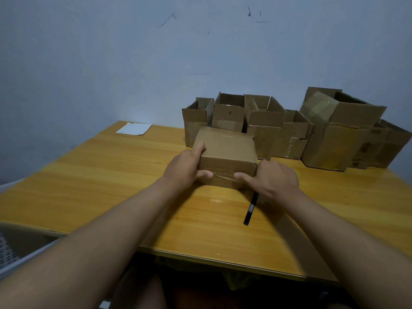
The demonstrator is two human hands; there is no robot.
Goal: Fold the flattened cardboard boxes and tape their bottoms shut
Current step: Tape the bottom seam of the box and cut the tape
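With both the left hand (185, 167) and right hand (273, 178) gripping the box (227, 152) mid-desk, thumbs should rub the tape (224, 176) flat along its near side.

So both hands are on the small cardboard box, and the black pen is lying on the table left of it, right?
Not quite. The head view shows the black pen lying near the box's right corner, beside the right hand, not to its left. Both hands, including the left hand, do hold the small cardboard box.

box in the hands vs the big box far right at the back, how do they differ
The box in the hands is small, closed on top and taped along its near face; the big box is taller, with open flaps. Both hands, left hand and right hand, grip the small one; the big one stands untouched. Both are brown cardboard.
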